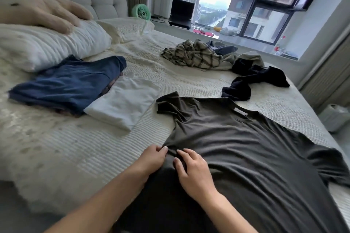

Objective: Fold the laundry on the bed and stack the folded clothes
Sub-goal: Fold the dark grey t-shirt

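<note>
A dark olive T-shirt (236, 147) lies spread flat on the bed (66, 147), collar toward the window. My left hand (151, 159) pinches its left side edge between thumb and fingers. Beside it, my right hand (191, 168) rests on the shirt with relaxed, spread fingers. To the left lie a folded navy garment (64, 85) and a folded white garment (125, 100), side by side and touching. Further off, a crumpled plaid shirt (193, 56) and a crumpled black garment (253, 79) lie unfolded.
White pillows (47, 47) and a beige plush toy (37, 11) sit at the tufted headboard, upper left. A green fan (141, 11) and a laptop (181, 14) stand on the window ledge. The bed's right edge drops off near a white bin (335, 119).
</note>
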